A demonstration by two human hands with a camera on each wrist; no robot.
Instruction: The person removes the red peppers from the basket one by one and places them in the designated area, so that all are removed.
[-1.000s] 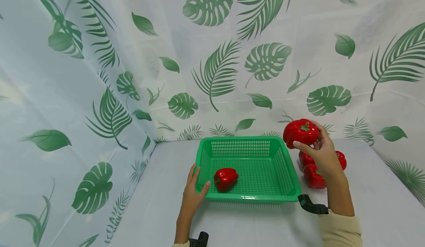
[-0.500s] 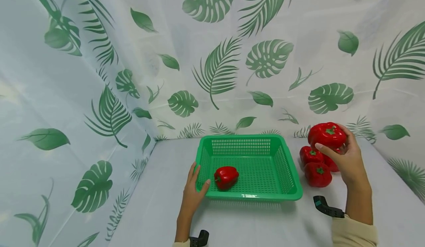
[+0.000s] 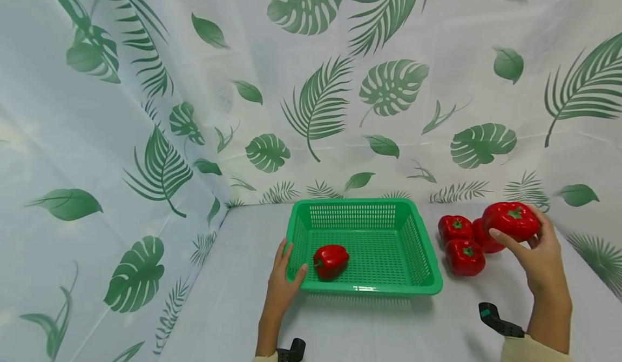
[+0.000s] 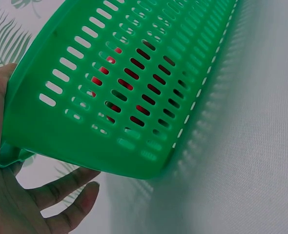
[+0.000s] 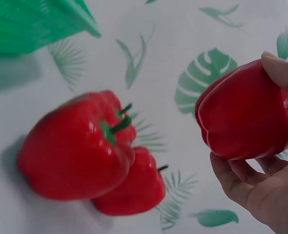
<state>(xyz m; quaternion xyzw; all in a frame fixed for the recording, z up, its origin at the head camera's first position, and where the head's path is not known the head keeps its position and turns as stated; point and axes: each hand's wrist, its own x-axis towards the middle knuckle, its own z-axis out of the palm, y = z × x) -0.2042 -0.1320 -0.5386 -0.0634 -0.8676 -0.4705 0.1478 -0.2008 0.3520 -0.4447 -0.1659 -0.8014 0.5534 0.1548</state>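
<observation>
A red bell pepper (image 3: 509, 221) is in my right hand (image 3: 545, 259), thumb on the near side and fingers round the far side. The right wrist view shows this held pepper (image 5: 246, 114) raised, apart from the others. On the table to its left sit three more red peppers (image 3: 465, 257) in a tight group. My left hand (image 3: 283, 283) holds the front left corner of a green plastic basket (image 3: 369, 289), thumb at the front rim and fingers along the left side. One red pepper (image 3: 331, 262) lies on its side inside the basket, near that hand.
A white table (image 3: 228, 308) carries everything. Behind it and to the left hangs a white cloth (image 3: 335, 173) with green leaf prints. The grouped peppers stand close to the basket's right side.
My right hand has carried its pepper rightward, away from the basket and past the grouped peppers, and lowered it, uncovering them more. My left hand and the basket have stayed in place.
</observation>
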